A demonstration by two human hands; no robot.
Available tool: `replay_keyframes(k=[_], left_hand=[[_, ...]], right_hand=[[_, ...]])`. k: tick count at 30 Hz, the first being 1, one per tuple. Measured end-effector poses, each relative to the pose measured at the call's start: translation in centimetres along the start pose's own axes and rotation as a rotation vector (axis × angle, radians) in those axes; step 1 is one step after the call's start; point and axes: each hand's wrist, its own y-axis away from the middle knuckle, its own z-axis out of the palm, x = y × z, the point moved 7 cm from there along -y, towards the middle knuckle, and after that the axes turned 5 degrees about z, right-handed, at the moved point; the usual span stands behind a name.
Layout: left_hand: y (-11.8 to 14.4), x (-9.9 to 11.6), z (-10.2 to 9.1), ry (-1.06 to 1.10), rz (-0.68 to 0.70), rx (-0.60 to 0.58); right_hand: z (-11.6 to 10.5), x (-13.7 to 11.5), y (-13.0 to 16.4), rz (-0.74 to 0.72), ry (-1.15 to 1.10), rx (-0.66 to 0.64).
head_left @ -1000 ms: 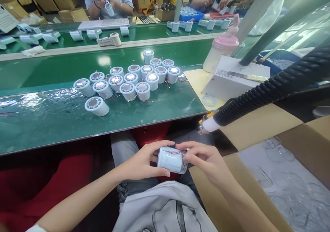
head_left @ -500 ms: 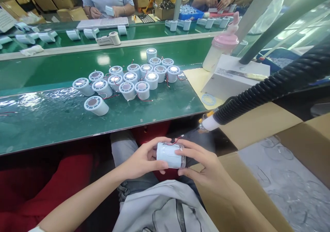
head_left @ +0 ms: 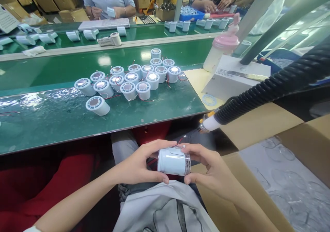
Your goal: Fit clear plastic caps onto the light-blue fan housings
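Note:
Both hands hold one pale blue cylinder [head_left: 173, 161] with a clear cap at its right end and thin red wires over my lap, below the table edge. My left hand [head_left: 140, 165] grips its left end, thumb on top. My right hand [head_left: 206, 166] wraps the right, capped end. Several more pale blue cylinders [head_left: 129, 80] with shiny round tops and red wires stand in a cluster on the green table [head_left: 51, 118]; one [head_left: 97, 105] lies apart, tilted, at the front left.
A black ribbed hose with a white nozzle [head_left: 210, 123] hangs just right of my hands. A cardboard box [head_left: 296, 180] of clear round lids sits at the right. A pink-capped bottle [head_left: 219, 51] and white box [head_left: 232, 77] stand behind. Two people work across the belt.
The cylinder has turned in my hands and sunk slightly; my right hand has shifted from its top to around the capped end. The view moved a little.

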Motion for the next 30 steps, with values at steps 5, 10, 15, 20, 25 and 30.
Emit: replay_keyframes(k=[5, 10, 15, 20, 25, 30], left_hand=[[0.0, 0.3, 0.0, -0.071, 0.035, 0.001], [0.0, 0.7, -0.1, -0.146, 0.068, -0.002], [0.1, 1.0, -0.2, -0.228, 0.135, -0.012], [0.1, 1.1, -0.1, -0.243, 0.175, -0.016], [0.1, 1.2, -0.1, -0.231, 0.194, -0.027], [0.1, 1.4, 0.0, -0.229, 0.218, -0.036]], right_hand=[[0.4, 0.1, -0.2, 0.094, -0.129, -0.043], [0.9, 0.3, -0.4, 0.149, -0.234, -0.078], [1.6, 1.1, -0.3, 0.246, -0.372, -0.124], [1.9, 1.4, -0.5, 0.318, -0.434, -0.117], [2.2, 2.0, -0.6, 0.376, -0.474, -0.103], [3.1, 2.7, -0.5, 0.462, -0.504, -0.128]])
